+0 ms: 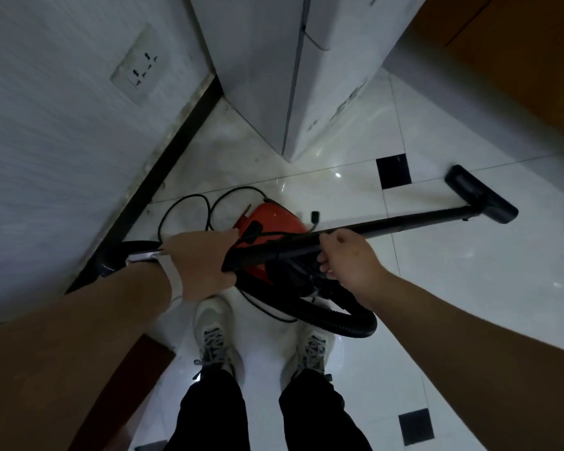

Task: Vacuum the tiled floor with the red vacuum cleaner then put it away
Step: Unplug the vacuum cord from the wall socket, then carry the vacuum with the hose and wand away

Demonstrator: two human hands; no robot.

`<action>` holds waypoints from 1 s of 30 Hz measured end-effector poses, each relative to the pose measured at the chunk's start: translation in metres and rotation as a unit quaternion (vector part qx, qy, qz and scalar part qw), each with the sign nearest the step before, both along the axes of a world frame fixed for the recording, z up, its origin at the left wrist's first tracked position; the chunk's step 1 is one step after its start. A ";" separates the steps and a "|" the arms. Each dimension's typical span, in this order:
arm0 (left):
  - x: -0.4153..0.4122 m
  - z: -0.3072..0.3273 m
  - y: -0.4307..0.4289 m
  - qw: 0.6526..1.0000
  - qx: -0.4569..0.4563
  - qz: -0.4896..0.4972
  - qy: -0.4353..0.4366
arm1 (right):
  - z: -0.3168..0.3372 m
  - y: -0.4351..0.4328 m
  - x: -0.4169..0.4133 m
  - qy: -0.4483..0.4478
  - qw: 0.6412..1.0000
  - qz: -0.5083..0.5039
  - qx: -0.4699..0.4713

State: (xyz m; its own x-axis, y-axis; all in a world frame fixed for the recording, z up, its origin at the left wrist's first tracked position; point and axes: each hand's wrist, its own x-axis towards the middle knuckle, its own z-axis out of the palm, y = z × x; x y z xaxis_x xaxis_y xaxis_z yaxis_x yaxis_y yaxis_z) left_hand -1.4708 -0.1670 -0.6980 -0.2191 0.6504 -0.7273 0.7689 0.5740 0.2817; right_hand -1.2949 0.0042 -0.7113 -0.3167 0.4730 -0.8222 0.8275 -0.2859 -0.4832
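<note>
The red vacuum cleaner (pixel 274 219) sits on the white tiled floor (pixel 453 271) just ahead of my feet. Its black wand (pixel 404 224) runs level to the right and ends in the black floor nozzle (pixel 481 193), which is near a black inset tile. My left hand (pixel 199 260) grips the near end of the wand, fingers curled round it. My right hand (pixel 345 260) grips the wand a little further along. The ribbed black hose (pixel 345 323) loops below my right hand. The black power cord (pixel 189 206) lies coiled on the floor left of the body.
A white wall with a socket (pixel 137 68) and a dark skirting strip runs on the left. A white cabinet or appliance (pixel 293 76) stands ahead, its corner close to the vacuum. A wooden door (pixel 528 60) is at the upper right. My white shoes (pixel 215 333) stand below the vacuum.
</note>
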 end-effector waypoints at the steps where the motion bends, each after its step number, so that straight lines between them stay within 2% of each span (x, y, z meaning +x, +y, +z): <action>1: 0.001 -0.001 0.000 1.000 -0.001 -0.004 0.000 | -0.008 -0.002 0.006 -0.014 0.996 0.077 0.041; 4: -0.001 -0.003 0.000 1.000 -0.003 -0.001 -0.012 | -0.031 -0.012 0.020 -0.040 0.958 0.260 0.118; 7: -0.007 -0.011 -0.003 1.000 0.003 0.002 -0.013 | -0.053 -0.023 0.028 -0.042 0.934 0.330 0.132; 12: -0.015 -0.028 -0.008 1.000 0.019 0.000 0.001 | -0.081 -0.030 0.024 -0.031 0.927 0.338 0.158; 17: -0.026 -0.045 -0.013 0.999 0.045 -0.002 0.026 | -0.112 -0.039 0.009 -0.048 0.923 0.370 0.097; 20: -0.029 -0.045 -0.013 0.998 0.059 -0.004 0.018 | -0.117 -0.042 0.002 -0.057 0.929 0.351 0.107; 26: -0.042 -0.028 -0.010 0.996 0.080 -0.009 0.027 | -0.089 -0.039 -0.005 -0.060 0.919 0.358 0.153; 30: -0.049 0.002 -0.013 0.994 0.105 0.022 0.001 | -0.050 -0.027 0.013 -0.083 0.932 0.319 0.152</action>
State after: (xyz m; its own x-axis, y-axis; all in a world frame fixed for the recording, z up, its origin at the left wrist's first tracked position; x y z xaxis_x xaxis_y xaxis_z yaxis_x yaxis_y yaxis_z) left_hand -1.5194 -0.1798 -0.6957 -0.2522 0.7776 -0.5760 0.7449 0.5360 0.3974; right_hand -1.2818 -0.0230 -0.7618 -0.4934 0.4518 -0.7432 0.8530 0.4185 -0.3119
